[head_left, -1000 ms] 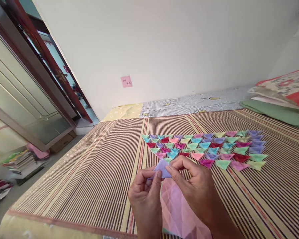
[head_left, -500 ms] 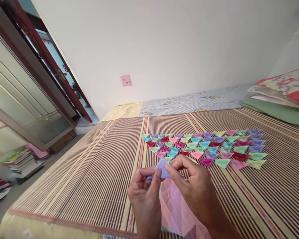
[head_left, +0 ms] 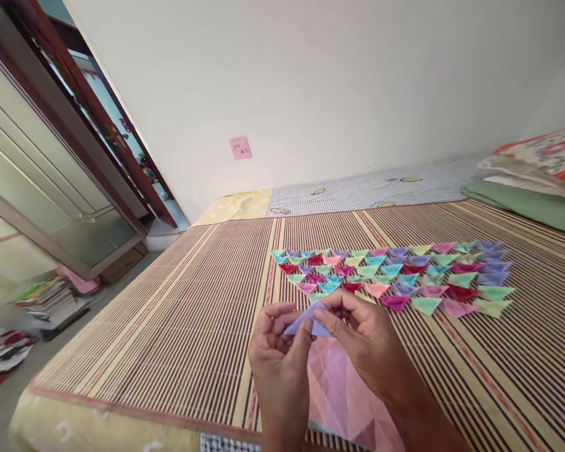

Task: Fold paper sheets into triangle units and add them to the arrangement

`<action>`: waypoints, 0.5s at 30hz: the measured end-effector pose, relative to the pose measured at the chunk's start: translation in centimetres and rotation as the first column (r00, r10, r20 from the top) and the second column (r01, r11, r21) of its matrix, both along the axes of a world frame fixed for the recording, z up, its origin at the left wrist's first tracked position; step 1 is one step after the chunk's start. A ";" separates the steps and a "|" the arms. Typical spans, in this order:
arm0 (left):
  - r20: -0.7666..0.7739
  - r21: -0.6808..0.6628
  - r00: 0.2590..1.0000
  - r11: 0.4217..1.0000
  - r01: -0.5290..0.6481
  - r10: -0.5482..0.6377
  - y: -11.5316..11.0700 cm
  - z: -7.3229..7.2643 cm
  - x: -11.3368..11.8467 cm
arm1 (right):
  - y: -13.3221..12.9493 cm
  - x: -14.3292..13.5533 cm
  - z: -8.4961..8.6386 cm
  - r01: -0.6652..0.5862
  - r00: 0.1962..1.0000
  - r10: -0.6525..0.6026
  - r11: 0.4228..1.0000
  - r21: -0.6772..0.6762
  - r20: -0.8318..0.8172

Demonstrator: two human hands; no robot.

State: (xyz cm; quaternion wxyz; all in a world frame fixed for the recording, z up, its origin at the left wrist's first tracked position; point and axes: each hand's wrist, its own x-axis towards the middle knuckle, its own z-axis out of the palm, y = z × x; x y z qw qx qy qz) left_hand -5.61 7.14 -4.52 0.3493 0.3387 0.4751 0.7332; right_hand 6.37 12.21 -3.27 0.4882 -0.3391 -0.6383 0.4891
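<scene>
A small lavender folded paper triangle (head_left: pixel 316 323) is pinched between both hands over the striped bamboo mat (head_left: pixel 193 326). My left hand (head_left: pixel 282 351) grips its left part with thumb and fingers. On the right side, my right hand (head_left: pixel 362 333) pinches the top and right part, hiding that corner. Under the hands lies a creased pink sheet (head_left: pixel 348 389), partly covered by my right forearm. Just beyond the hands, rows of small folded paper pieces (head_left: pixel 424 306) in green, pink, red, blue and purple are spread on the mat.
A white wall (head_left: pixel 320 94) with a pink note (head_left: pixel 240 148) rises behind the mat. Folded fabrics (head_left: pixel 537 188) are stacked at the far right. At the left are a glass-panelled door (head_left: pixel 51 188) and a pile of books (head_left: pixel 47 301).
The camera view has shifted slightly. The lavender paper now looks flatter and wider in my fingers, and my right fingers have moved onto its top.
</scene>
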 end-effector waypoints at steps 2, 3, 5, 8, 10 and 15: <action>0.010 -0.004 1.000 1.000 0.012 -0.012 0.0 0.0 -0.1 | 0.0 -0.1 0.0 0.025 1.000 -0.025 1.000 0.011 -0.016; 0.014 -0.006 1.000 1.000 0.014 -0.014 0.0 0.0 -0.1 | 0.1 -0.1 -0.1 0.032 0.999 -0.031 0.999 0.016 -0.023; 0.011 -0.009 1.000 1.000 0.005 -0.005 0.1 -0.2 -0.3 | 0.1 -0.2 -0.1 0.041 0.999 -0.040 0.999 0.023 -0.035; -0.025 -0.027 1.000 1.000 -0.009 0.009 0.2 -0.6 -0.5 | 0.3 -0.2 -0.3 0.039 0.999 -0.038 0.999 0.013 -0.033; -0.051 -0.052 0.998 0.998 -0.026 0.024 0.2 -0.7 -0.8 | 0.5 0.1 -0.4 0.029 0.999 -0.029 1.000 -0.002 -0.028; -0.122 -0.086 0.990 0.994 0.060 -0.071 0.0 0.1 -2.1 | 0.9 1.2 -0.2 -0.032 0.999 0.032 0.999 0.005 0.021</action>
